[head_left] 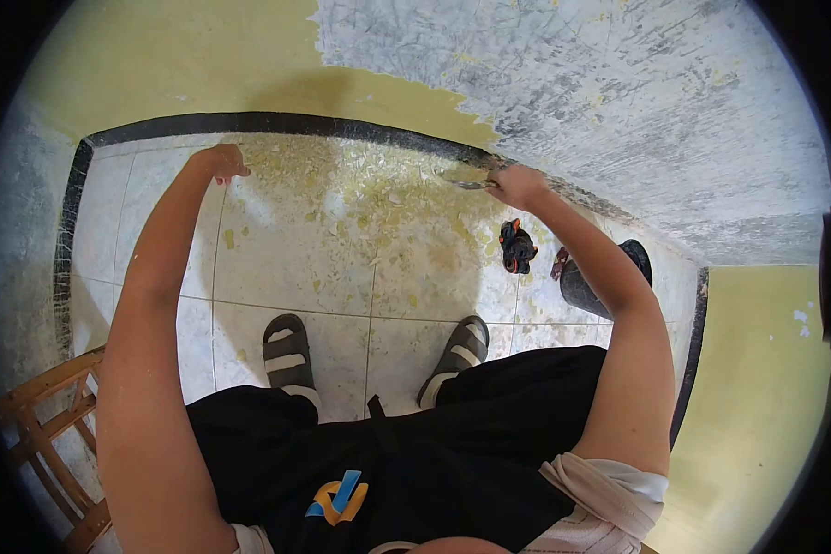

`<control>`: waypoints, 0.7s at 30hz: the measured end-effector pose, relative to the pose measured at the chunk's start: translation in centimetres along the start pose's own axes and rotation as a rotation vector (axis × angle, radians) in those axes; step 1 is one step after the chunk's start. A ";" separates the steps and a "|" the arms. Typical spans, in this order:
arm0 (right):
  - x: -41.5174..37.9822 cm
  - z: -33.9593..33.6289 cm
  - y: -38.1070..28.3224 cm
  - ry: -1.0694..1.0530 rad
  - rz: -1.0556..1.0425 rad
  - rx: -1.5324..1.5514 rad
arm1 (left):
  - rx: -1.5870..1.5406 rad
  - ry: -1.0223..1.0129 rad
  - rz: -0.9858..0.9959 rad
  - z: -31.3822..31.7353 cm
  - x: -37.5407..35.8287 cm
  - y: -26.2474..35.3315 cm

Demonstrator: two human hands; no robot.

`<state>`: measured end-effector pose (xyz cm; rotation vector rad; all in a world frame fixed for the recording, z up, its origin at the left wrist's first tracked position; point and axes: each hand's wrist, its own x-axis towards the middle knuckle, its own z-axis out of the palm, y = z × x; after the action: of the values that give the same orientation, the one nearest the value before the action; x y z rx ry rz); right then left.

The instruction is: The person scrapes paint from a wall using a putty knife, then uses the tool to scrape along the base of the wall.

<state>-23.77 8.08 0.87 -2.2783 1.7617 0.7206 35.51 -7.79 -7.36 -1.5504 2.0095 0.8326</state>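
Observation:
My right hand (pixel 519 187) is closed round a metal scraper (pixel 471 185), whose blade points left over the tiled floor near the foot of the wall. My left hand (pixel 223 163) hangs at the far left near the black skirting, its fingers curled; whether it holds anything is too small to tell. Yellow-green paint flakes (pixel 369 185) lie scattered over the floor between my hands. Above my right hand, the wall shows a bare grey patch (pixel 618 111) with a ragged edge against the yellow-green paint (pixel 203 65).
A dark bundle with orange parts (pixel 518 246) lies right of the flakes. A black bucket (pixel 586 288) stands behind my right forearm. At the lower left is a wooden frame (pixel 55 415). My sandalled feet (pixel 288 355) stand on the tiles.

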 end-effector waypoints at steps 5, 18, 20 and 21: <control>1.7 -1.8 -2.7 0.060 0.000 0.064 | 0.171 0.049 0.367 2.6 3.5 2.2; -6.6 -1.3 -3.6 0.409 0.045 1.241 | -0.997 -0.224 0.661 7.9 -3.2 37.5; -5.4 2.3 -4.6 0.460 0.110 1.343 | -1.502 0.020 0.715 8.8 0.1 41.0; -4.5 3.9 -5.1 0.522 0.177 1.428 | -1.494 0.023 0.710 9.6 1.5 41.8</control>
<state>-20.83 15.02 -1.15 -1.2796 1.6828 -0.9662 -5.33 5.45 -7.59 -1.2383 1.9011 3.0412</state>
